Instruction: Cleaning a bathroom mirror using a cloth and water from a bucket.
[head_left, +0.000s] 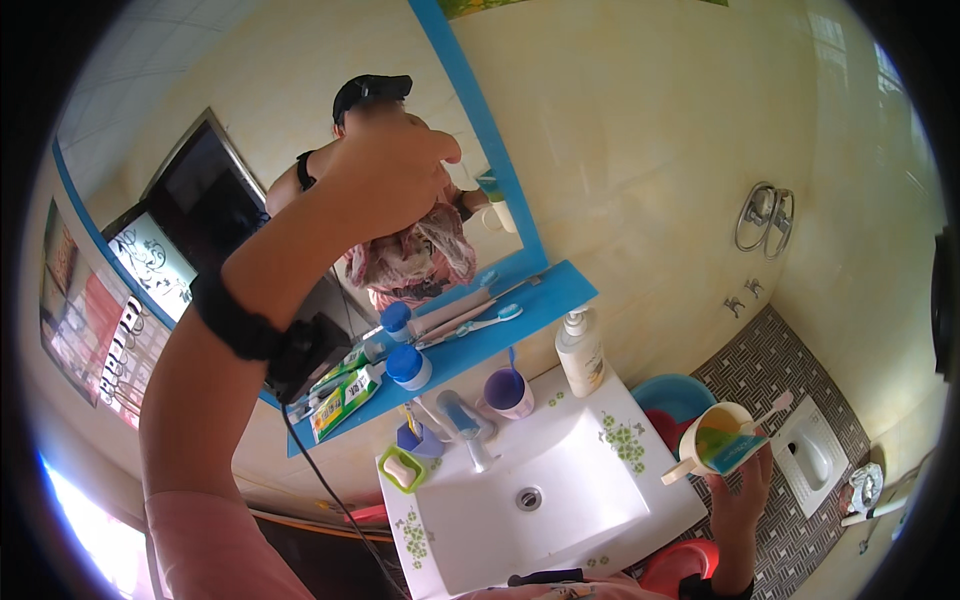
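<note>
My left hand (420, 176) is raised in front of the mirror, holding a crumpled pinkish-grey cloth (420, 251) that hangs below the fist. At the right, beyond the sink's edge, my right hand (742, 484) grips a cream mug (694, 450). A green toothpaste tube (731, 446) and a toothbrush with a pale pink head (780, 403) stick out of the mug. Between and below the hands lies the white washbasin (480, 544) with its faucet (472, 439).
A blue shelf (559, 289) holds toothbrushes, toothpaste boxes and a blue-lidded jar (409, 367). On the basin's rim stand a pump bottle (581, 360), a cup with a purple inside (510, 394) and a green soap dish (401, 469). Basins and a squat toilet (810, 457) are at right.
</note>
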